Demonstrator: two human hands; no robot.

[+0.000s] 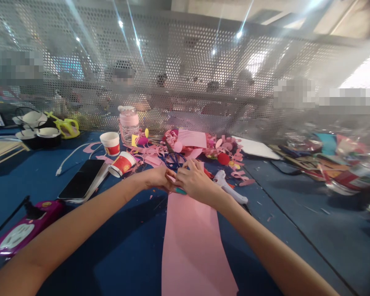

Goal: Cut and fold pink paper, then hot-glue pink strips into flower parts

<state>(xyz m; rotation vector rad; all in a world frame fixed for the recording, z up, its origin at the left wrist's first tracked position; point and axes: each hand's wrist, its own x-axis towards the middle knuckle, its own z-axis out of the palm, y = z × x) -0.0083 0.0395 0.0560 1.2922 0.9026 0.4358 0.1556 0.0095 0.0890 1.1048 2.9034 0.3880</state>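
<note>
My left hand (160, 178) and my right hand (193, 181) meet over the far end of a long pink sheet (194, 238). The fingers of both hands are closed and bent together. A small teal piece (181, 191) shows under my right hand; the rest of it is hidden. What the fingertips hold cannot be made out. The pink sheet runs from beneath the hands down past the near edge of the view. Just beyond my fingers lie dark blue loops (172, 160), partly hidden. To the right of my right hand lies a white glue gun (230, 187).
Pink paper scraps (151, 154) heap up behind the hands, before a perforated metal screen (185, 61). On the left are a phone (82, 179), paper cups (122, 163), a pink-lidded bottle (129, 123) and a purple power strip (27, 230). Plastic-wrapped items (351, 168) lie far right.
</note>
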